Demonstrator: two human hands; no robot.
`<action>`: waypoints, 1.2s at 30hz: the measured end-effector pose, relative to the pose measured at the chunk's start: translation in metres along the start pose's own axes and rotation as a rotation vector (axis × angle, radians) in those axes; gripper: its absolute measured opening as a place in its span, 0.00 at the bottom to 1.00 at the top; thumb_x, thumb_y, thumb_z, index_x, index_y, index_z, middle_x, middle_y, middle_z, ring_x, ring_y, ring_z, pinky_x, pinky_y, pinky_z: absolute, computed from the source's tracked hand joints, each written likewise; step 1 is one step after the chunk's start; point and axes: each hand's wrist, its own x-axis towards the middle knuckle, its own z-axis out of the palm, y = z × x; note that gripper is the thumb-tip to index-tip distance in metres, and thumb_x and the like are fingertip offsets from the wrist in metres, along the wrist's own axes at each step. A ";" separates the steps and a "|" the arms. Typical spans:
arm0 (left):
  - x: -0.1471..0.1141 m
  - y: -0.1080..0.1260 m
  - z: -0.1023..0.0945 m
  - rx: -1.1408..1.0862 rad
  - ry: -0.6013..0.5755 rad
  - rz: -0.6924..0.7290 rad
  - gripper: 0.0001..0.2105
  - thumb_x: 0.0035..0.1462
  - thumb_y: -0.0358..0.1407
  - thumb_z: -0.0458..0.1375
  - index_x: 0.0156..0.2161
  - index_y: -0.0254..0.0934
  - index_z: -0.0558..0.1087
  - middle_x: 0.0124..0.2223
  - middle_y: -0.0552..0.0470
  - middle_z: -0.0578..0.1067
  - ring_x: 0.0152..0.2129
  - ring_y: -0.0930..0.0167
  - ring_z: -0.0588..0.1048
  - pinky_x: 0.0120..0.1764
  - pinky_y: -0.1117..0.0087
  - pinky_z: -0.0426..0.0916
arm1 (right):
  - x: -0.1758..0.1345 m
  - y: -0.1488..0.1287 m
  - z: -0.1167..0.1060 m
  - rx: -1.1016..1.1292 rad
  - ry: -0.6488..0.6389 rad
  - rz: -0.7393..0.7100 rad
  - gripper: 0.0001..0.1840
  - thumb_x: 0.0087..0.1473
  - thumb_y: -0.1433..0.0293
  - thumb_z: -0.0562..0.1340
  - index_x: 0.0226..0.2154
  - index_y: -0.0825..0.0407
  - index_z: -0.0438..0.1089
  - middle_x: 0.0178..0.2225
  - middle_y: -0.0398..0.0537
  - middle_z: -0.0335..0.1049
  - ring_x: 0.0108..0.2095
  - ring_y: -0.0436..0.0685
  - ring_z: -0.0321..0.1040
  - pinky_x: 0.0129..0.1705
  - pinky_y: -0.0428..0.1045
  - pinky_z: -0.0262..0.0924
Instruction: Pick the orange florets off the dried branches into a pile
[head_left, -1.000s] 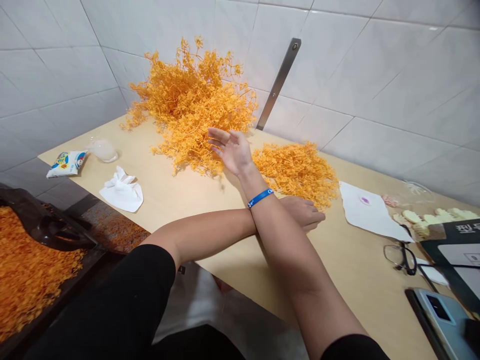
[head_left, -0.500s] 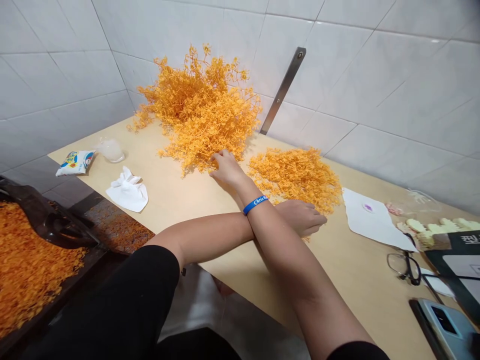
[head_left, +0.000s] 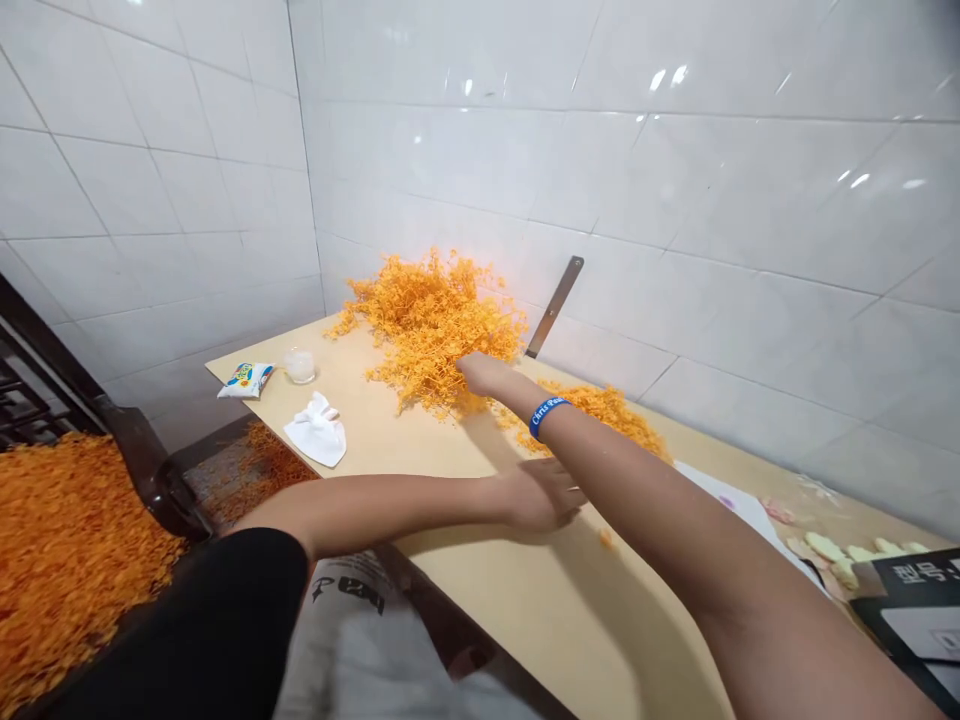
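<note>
Evidently, the right hand (head_left: 484, 375), with a blue wristband (head_left: 545, 416) at its wrist, reaches to the near edge of a large heap of orange flower sprigs (head_left: 435, 320) by the tiled wall (head_left: 465, 150). Its fingers are hidden, so I cannot tell whether they pinch a stem. Below the right forearm, the left hand (head_left: 536, 494) is low over the surface (head_left: 480, 590), back upward; its fingers are partly covered, and their grip cannot be told. A smaller pile of orange sprigs (head_left: 622, 420) lies beyond the right forearm. Leftward on the surface sit a crumpled tissue (head_left: 319, 435), a glass (head_left: 300, 367) and a printed packet (head_left: 246, 381).
</note>
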 end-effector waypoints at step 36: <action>-0.049 -0.238 -0.035 -0.278 -0.314 -1.034 0.40 0.61 0.57 0.43 0.71 0.36 0.42 0.72 0.48 0.32 0.69 0.59 0.41 0.66 0.59 0.45 | -0.112 -0.044 0.086 0.150 -0.006 0.206 0.15 0.63 0.73 0.51 0.43 0.58 0.72 0.38 0.62 0.77 0.38 0.64 0.75 0.33 0.50 0.58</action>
